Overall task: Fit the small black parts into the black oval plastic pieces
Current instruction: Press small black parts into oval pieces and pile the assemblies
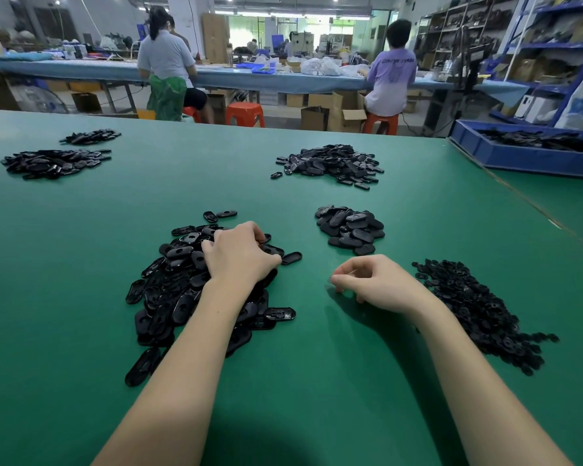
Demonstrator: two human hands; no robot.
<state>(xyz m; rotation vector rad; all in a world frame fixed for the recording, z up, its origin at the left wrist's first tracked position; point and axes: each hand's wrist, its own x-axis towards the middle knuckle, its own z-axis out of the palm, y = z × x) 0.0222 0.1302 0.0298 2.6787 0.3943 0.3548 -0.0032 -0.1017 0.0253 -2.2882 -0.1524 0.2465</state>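
While buried to the fingertips in the near pile of black oval pieces (182, 284), left hand (239, 253) palm down, fingers curled into the heap; whether anything is pinched, impossible to tell, fingertips hidden among the parts. Right hand (374, 284) resting on the green table (317, 381), fingers loosely curled, tips touching the mat, thumb and forefinger close together; nothing visible between them, though any part that small would be hard to see. Just right of that hand, a long heap of small black parts (478, 311), single shapes too fine to make out. Beyond the right hand, a compact pile of ovals (350, 228), filled or not unclear. Farther back, a larger mound (334, 163) with strays at its edge, and two flatter heaps far left (54, 161), (90, 136). At far right, a blue tray (519, 156) of dark parts, cut off by the frame edge. Behind, two seated workers (165, 62) with backs turned at a long bench (266, 79); shelving (552, 45) at right, contents blurred.
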